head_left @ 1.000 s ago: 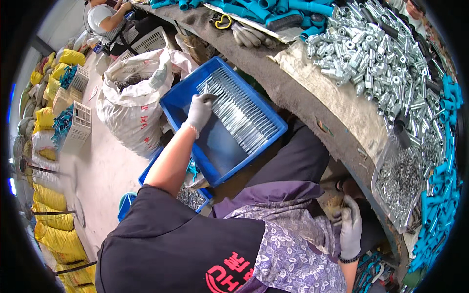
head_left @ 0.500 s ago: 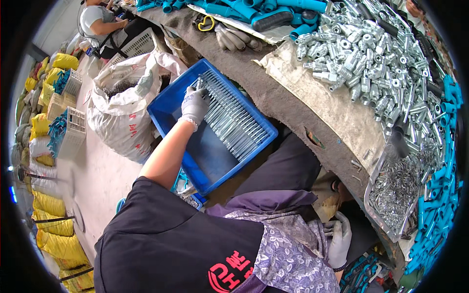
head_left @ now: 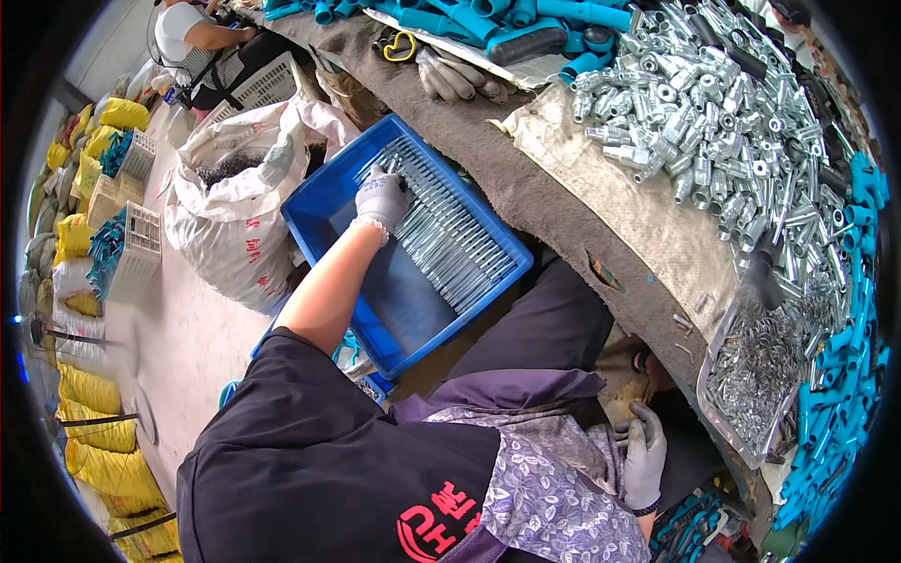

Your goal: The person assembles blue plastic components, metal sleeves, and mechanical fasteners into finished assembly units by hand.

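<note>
My left hand, in a grey-white work glove, reaches into a blue plastic tray. Its fingers are closed at the far-left end of a long row of slim silvery metal rods. They seem to pinch one rod there, though the hand partly hides it. The rods lie side by side along the tray's right half. Down by my lap, my gloved right hand rests beside the patterned purple apron. Its fingers are loosely bent and apart, with nothing seen in them.
A bench with grey cloth runs along the right, bearing a heap of metal fittings, teal tubes and a clear bin of small springs. Spare gloves lie there. A white sack stands left of the tray. Another person sits far left.
My left hand has shifted slightly right and lower over the rods; the metal piece seen standing up at its fingertips now sits lower among them. My right hand has barely moved.
</note>
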Demonstrator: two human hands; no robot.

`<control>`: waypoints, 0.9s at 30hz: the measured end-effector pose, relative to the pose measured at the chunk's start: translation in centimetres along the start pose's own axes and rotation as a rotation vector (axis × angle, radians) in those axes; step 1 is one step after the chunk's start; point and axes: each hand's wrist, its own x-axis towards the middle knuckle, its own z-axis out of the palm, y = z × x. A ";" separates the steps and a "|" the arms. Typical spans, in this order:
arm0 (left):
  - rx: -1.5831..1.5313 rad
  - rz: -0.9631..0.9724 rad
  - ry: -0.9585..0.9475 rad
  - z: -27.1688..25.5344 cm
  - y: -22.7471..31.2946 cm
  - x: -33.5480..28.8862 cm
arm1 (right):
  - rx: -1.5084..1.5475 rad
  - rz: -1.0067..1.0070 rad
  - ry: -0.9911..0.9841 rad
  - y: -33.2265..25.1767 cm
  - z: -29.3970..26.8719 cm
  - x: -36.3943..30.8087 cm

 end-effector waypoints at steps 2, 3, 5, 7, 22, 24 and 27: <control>0.011 0.010 -0.010 -0.1 0.0 0.3 | -0.018 -0.004 -0.002 0.1 -0.1 0.1; 0.024 0.020 -0.010 0.0 -0.2 0.4 | -0.037 -0.009 -0.009 0.1 -0.1 0.1; 0.035 0.027 -0.007 -0.2 -0.4 0.1 | -0.019 -0.010 -0.023 -0.2 -0.1 0.1; 0.001 0.010 0.052 -0.6 -0.7 -0.8 | -0.005 -0.012 -0.038 -0.3 -0.1 0.0; -0.653 0.992 -0.260 -13.8 14.5 -26.6 | -0.455 -0.888 -0.169 -8.5 5.5 1.4; -0.648 1.063 -0.272 -13.3 16.2 -27.9 | -0.341 -0.778 -0.091 -6.9 4.4 -0.3; -0.690 1.134 -0.666 -12.1 18.6 -28.3 | -0.108 -0.486 0.047 -3.6 1.4 -3.0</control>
